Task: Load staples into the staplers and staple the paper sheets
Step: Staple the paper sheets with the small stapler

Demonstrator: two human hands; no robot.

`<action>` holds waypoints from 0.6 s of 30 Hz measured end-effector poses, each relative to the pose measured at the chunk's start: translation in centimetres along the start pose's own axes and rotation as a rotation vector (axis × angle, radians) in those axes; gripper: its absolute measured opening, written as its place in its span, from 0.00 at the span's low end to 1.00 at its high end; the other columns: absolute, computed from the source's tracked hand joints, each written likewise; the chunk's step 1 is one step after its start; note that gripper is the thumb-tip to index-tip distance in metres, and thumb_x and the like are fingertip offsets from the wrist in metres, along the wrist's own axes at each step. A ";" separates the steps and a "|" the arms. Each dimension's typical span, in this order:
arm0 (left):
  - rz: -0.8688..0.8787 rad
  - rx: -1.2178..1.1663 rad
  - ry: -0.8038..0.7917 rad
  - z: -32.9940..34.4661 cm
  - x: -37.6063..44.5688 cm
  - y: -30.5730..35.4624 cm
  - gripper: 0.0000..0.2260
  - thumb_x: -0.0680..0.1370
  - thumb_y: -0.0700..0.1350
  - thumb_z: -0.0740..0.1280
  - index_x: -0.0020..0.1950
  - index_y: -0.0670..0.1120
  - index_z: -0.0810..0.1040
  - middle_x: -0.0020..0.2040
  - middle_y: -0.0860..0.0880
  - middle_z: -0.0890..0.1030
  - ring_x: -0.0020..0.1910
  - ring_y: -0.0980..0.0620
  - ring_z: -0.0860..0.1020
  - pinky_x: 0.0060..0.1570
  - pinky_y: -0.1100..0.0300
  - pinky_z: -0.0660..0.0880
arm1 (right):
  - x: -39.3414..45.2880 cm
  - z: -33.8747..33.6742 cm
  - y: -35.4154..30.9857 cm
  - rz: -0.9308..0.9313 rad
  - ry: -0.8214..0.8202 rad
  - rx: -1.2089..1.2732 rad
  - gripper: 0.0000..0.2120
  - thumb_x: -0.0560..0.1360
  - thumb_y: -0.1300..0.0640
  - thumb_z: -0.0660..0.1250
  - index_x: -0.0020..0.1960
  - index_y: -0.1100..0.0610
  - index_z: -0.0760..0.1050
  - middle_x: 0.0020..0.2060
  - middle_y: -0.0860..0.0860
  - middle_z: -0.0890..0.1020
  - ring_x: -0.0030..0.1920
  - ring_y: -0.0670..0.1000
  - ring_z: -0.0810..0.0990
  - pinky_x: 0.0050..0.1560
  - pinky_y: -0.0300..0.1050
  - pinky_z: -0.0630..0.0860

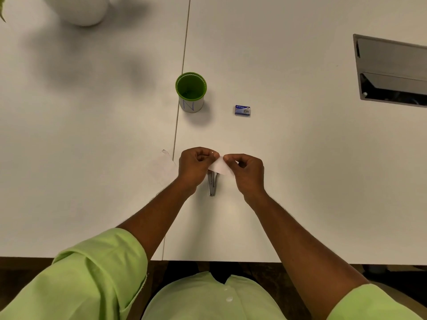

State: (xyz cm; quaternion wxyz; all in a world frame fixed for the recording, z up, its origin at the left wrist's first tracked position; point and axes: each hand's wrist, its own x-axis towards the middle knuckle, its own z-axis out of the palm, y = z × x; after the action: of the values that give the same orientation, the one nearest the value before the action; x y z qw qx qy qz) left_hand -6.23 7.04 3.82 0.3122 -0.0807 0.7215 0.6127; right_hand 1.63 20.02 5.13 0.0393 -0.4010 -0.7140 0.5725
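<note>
A small white paper sheet (219, 167) is held above the table between both hands. My left hand (196, 166) pinches its left end and my right hand (247, 170) pinches its right end. Directly below the paper lies a metal stapler (212, 185), lengthwise toward me, its far end hidden by the paper and my hands. Another white paper sheet (163, 168) lies flat on the table just left of my left hand. A small blue staple box (242, 110) sits farther away to the right.
A green cup (191, 92) with a white lower band stands beyond my hands beside the table seam (182, 72). A dark recessed cable hatch (392, 70) is at the far right. A white round vase (80, 10) sits at the far left.
</note>
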 end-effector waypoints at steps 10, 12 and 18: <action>-0.001 0.016 0.028 -0.6 0.2 -0.4 0.06 0.76 0.40 0.75 0.41 0.51 0.84 0.43 0.48 0.86 0.47 0.48 0.84 0.54 0.42 0.82 | 0.3 -0.8 0.4 0.103 -0.084 0.089 0.05 0.72 0.56 0.78 0.39 0.54 0.85 0.36 0.51 0.87 0.40 0.53 0.86 0.40 0.46 0.84; -0.004 0.016 0.021 -0.8 0.2 -0.6 0.06 0.76 0.40 0.75 0.41 0.50 0.84 0.43 0.47 0.86 0.47 0.47 0.84 0.54 0.42 0.82 | 0.3 -1.1 0.6 0.112 -0.132 0.131 0.04 0.74 0.60 0.76 0.41 0.54 0.85 0.38 0.50 0.88 0.42 0.52 0.87 0.41 0.43 0.83; -0.070 -0.082 -0.049 -0.2 -0.3 -0.7 0.03 0.76 0.42 0.75 0.48 0.46 0.83 0.45 0.44 0.85 0.49 0.46 0.84 0.53 0.45 0.83 | -0.3 -0.7 1.4 0.142 -0.003 0.161 0.04 0.74 0.62 0.75 0.42 0.55 0.84 0.40 0.50 0.87 0.42 0.48 0.85 0.38 0.39 0.82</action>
State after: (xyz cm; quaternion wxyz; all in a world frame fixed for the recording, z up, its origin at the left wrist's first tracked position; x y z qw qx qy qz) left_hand -5.74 6.59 3.37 0.3476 -0.1037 0.6846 0.6322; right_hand 2.93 20.40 4.34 0.0295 -0.4455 -0.6355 0.6299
